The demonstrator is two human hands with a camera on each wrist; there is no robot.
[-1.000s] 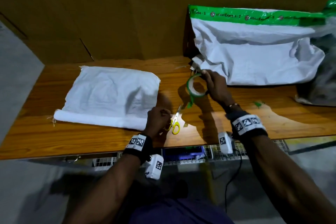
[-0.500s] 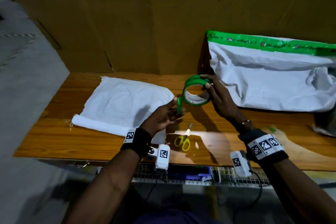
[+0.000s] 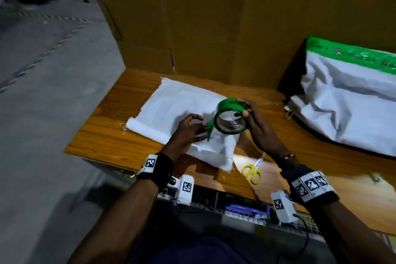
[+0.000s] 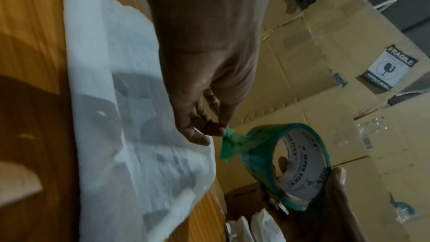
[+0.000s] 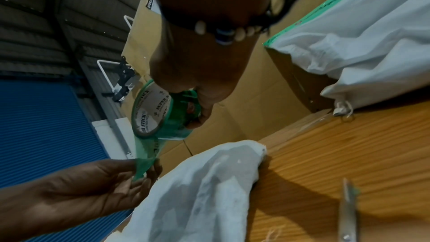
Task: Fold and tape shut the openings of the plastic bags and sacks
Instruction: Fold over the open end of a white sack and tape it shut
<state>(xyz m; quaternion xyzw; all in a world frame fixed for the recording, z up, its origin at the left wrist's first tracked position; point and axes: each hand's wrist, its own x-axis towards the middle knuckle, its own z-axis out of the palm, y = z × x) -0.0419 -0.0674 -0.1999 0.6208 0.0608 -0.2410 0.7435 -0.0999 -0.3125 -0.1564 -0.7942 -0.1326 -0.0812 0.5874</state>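
Two white sacks sit on the wooden counter [image 3: 102, 135]: a flat sack [image 3: 182, 105] at left, its near edge rolled, and a sack sealed with green tape [image 3: 353, 100] at right. The left hand [image 3: 186, 133] pinches the free end of one green tape roll [image 3: 230, 118], printed "SUPER STICK", over the flat sack. The right hand [image 3: 257, 126] clamps the roll. One pair of yellow-handled scissors [image 3: 252, 171] lies nearby.

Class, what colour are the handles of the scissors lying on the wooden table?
Yellow handles on the small scissors; the head view shows them best.
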